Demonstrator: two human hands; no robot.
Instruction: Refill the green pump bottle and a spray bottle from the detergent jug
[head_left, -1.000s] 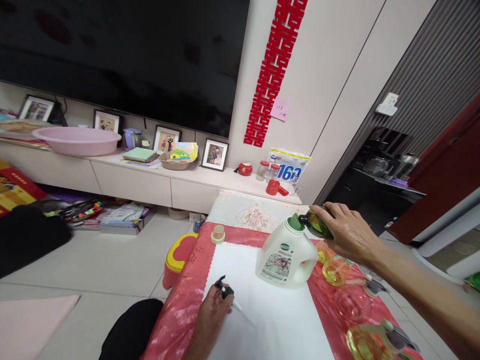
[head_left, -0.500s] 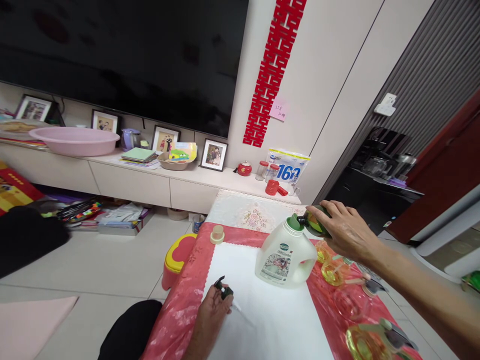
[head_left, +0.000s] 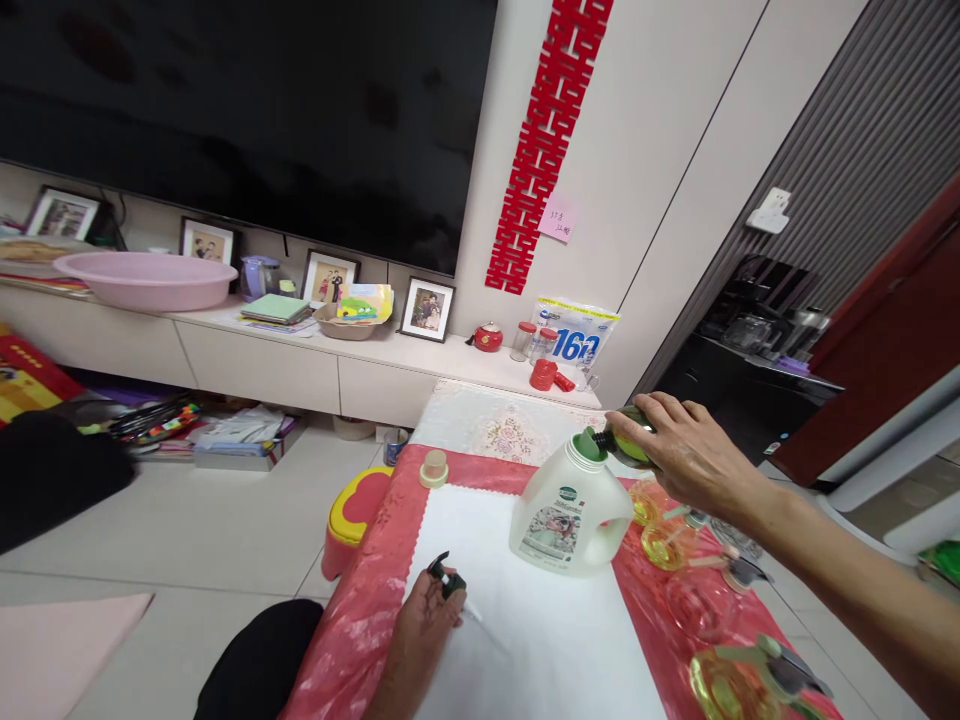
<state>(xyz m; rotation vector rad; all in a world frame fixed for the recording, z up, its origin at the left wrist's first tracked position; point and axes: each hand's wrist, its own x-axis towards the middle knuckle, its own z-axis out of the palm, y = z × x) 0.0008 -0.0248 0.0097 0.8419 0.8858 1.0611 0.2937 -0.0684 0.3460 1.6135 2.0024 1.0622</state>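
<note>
My right hand [head_left: 686, 445] is wrapped round a dark green bottle [head_left: 631, 440], tipped on its side. The bottle's black neck rests at a green funnel [head_left: 589, 444] set in the mouth of a large whitish detergent jug [head_left: 555, 510]. The jug stands upright on a white sheet [head_left: 480, 530]. Lower down, my left hand [head_left: 427, 615] grips a dark green pump head [head_left: 448, 580], its thin clear tube pointing down to the right over the sheet. Whether liquid is flowing from the bottle cannot be made out.
A beige cap [head_left: 434, 468] sits at the far left of the red tablecloth [head_left: 360, 600]. Several clear pump bottles with yellow liquid [head_left: 727, 685] line the right edge. A yellow and red stool [head_left: 352, 515] stands left of the table, and a long cabinet [head_left: 259, 365] runs behind.
My right hand and the tipped bottle have shifted very slightly left at the funnel. My left hand and the pump head stay almost still.
</note>
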